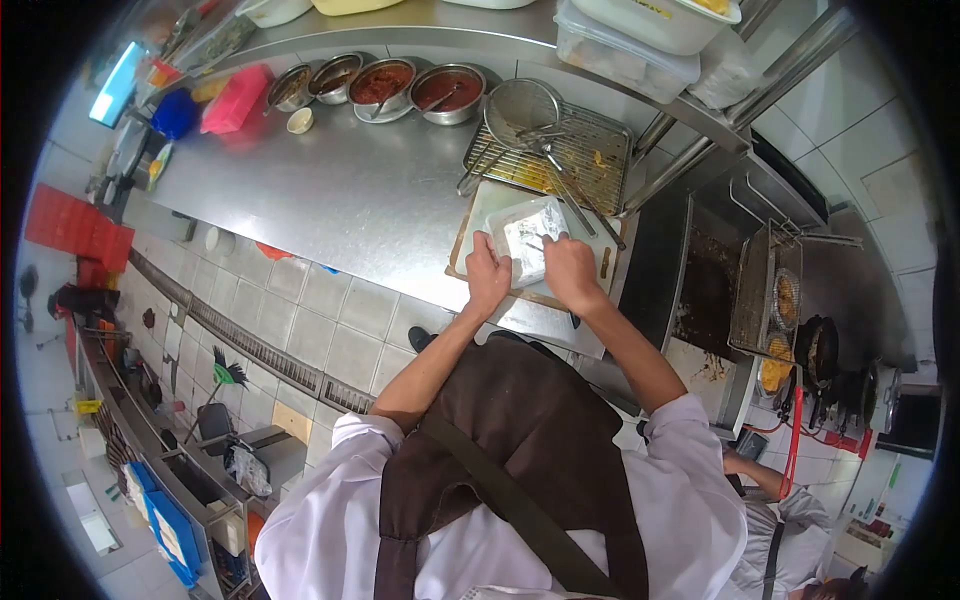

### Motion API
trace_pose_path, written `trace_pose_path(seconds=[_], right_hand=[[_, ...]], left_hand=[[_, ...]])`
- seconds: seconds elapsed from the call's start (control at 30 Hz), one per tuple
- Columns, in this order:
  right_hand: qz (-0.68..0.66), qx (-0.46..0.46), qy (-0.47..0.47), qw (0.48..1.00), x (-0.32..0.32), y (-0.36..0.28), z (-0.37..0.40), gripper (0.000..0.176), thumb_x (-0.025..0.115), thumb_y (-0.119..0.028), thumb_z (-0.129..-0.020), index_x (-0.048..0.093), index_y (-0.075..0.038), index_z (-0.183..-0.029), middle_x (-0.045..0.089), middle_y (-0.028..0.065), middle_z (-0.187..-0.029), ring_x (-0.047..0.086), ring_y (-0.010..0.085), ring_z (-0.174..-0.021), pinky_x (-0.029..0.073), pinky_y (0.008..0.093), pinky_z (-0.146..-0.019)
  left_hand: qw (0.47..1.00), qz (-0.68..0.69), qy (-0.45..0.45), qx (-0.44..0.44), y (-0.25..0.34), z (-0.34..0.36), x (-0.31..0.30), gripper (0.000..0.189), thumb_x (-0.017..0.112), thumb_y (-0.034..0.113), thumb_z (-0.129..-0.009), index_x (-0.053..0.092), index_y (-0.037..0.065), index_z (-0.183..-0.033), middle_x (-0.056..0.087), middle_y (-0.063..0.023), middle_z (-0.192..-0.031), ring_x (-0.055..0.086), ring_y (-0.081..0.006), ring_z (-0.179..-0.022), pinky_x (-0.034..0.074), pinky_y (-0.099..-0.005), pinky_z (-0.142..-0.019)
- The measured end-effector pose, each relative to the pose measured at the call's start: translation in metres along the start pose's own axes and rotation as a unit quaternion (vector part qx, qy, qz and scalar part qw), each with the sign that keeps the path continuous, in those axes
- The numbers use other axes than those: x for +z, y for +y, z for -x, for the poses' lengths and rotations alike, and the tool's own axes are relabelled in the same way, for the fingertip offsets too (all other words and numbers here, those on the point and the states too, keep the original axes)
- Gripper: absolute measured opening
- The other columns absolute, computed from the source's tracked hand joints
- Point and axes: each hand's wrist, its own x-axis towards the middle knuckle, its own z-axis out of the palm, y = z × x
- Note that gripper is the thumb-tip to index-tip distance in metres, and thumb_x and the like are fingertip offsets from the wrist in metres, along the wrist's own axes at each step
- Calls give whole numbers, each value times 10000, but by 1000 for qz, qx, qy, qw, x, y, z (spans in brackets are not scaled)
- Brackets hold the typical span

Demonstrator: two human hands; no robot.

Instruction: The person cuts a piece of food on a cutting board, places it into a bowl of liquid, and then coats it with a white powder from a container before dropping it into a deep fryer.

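A clear plastic tub [497, 218] with white contents rests on a cutting board [462, 255] at the counter's near right end. My left hand [488, 275] is closed on the tub's left side. My right hand [572, 272], fingers curled, grips a thin metal utensil [538, 241] that reaches into the white contents; its working end is hidden there. Just behind the tub, long-handled metal tools [572, 190] and a round mesh strainer [522, 108] lie across a wire rack tray [610, 135].
Metal bowls of red sauce [452, 90] line the back of the steel counter [330, 190]. A pink container [237, 100] stands at the far left. On the right are a fryer [705, 285] and a fry basket [752, 300]. Another person's arm [755, 472] shows at lower right.
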Motion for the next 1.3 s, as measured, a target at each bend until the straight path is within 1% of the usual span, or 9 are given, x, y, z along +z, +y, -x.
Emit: trace_pose_path(seconds=[0.07, 0.17, 0.3, 0.37, 0.5, 0.57, 0.9, 1.23, 1.3], right_hand=[[70, 23, 13, 997, 22, -2, -6, 132, 567, -56, -710, 645, 20, -784, 630, 200, -732, 659, 303, -647, 529, 375, -550], [96, 35, 6, 995, 40, 5, -10, 118, 591, -77, -708, 649, 11, -763, 640, 196, -726, 664, 278, -656, 532, 361, -539], [27, 45, -31, 998, 17, 12, -10, 105, 599, -72, -709, 645, 18, -734, 635, 221, -720, 660, 314, -672, 531, 391, -572], [-113, 45, 15, 992, 1, 15, -7, 91, 593, -49, -703, 638, 29, -706, 629, 239, -710, 650, 355, -682, 524, 422, -611], [-117, 90, -2, 989, -23, 11, -1, 104, 588, -44, -701, 631, 47, -724, 622, 250, -712, 639, 384, -696, 513, 444, -635], [-29, 89, 19, 995, -31, 3, 1, 130, 577, -44, -707, 631, 50, -779, 623, 244, -711, 648, 354, -690, 521, 420, -620], [97, 95, -28, 990, 30, -10, -11, 177, 551, -63, -741, 665, 28, -840, 639, 203, -806, 662, 244, -685, 536, 320, -538], [23, 101, 2, 995, 20, -10, -3, 194, 564, -76, -730, 679, 8, -861, 666, 164, -784, 671, 271, -745, 545, 363, -601], [17, 112, -54, 992, 23, -9, 2, 179, 572, -68, -718, 690, -2, -835, 668, 160, -793, 667, 265, -761, 540, 363, -603]], left_hand=[[1000, -6, 8, 13, -1, 1, 1, 219, 526, 0, -695, 383, 8, -861, 438, -144, -546, 466, -305, -468, 375, -405, -479], [1000, -1, 5, 16, -2, 0, 2, 219, 525, -1, -697, 381, 10, -861, 437, -146, -545, 466, -308, -468, 370, -415, -478], [1000, -6, 7, 18, -5, 0, 1, 219, 525, -2, -698, 380, 13, -861, 438, -145, -548, 469, -308, -471, 367, -417, -477], [1000, -7, 2, 8, -4, 1, 1, 221, 525, -1, -697, 378, 15, -862, 441, -147, -556, 472, -306, -479, 365, -416, -481], [1000, -18, -2, 9, -4, 0, 0, 226, 529, -2, -696, 377, 18, -863, 441, -141, -563, 470, -294, -484, 366, -406, -484], [1000, -10, -2, -4, -3, -1, 0, 232, 546, -15, -658, 399, 14, -836, 441, -100, -608, 443, -203, -515, 358, -358, -502], [997, -34, 6, 69, 5, 3, 1, 227, 513, -16, -688, 390, 9, -877, 430, -109, -541, 455, -232, -456, 361, -372, -470], [994, -69, 30, 84, -46, -3, 12, 261, 544, 14, -694, 443, 21, -934, 481, -88, -636, 472, -200, -570, 400, -366, -554], [998, -43, 10, 33, -29, 0, 11, 235, 548, 1, -655, 427, 6, -856, 426, -84, -670, 426, -217, -604, 373, -355, -577]])
